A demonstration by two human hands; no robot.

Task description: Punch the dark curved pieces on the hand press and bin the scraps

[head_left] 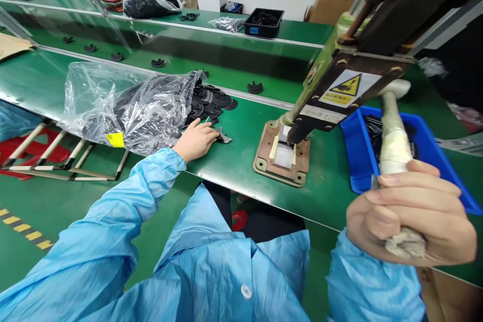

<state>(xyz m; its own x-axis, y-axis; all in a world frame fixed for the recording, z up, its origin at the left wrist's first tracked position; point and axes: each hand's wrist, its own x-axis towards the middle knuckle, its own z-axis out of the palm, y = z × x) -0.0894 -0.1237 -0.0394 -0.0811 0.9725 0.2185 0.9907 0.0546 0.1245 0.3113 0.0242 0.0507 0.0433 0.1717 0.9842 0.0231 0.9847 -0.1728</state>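
Observation:
My left hand (198, 140) rests palm down at the bench edge, its fingers stretched out. Its fingertips reach a single curved black plastic part (225, 136); whether they touch or overlap it I cannot tell. Just beyond lies a loose pile of similar black parts (211, 100), spilling from a clear plastic bag (147, 110). My right hand (411, 211) is wrapped round the taped lever handle (393, 131) of a green hand press (339, 85). Below the press head, a pale fixture (284, 155) sits on the press's copper-coloured base plate (260, 163).
A blue bin (445, 161) with dark parts stands right of the press, behind the lever. Several black parts, one a curved piece (255, 87), lie along the strip behind the bench. The back shelf holds a black tray (264, 22) and a full bag (149, 0).

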